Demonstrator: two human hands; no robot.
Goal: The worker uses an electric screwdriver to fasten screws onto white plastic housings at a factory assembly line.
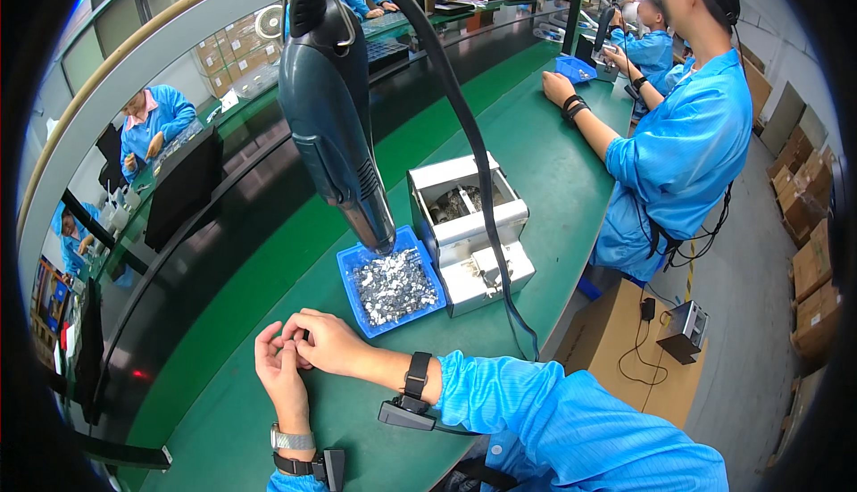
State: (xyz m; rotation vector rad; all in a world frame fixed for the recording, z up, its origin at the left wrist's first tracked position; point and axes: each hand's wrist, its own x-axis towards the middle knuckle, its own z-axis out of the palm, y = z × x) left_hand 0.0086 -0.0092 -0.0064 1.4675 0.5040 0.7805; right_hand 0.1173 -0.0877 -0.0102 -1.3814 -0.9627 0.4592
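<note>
Both hands meet over the green worktable: the left hand lies palm up with fingers half curled, and the right hand pinches down into that palm. Whatever sits between the fingertips is too small to make out. Just beyond the hands stands a blue tray of small silvery parts. A dark electric screwdriver hangs over the tray, beside a white screw feeder box.
</note>
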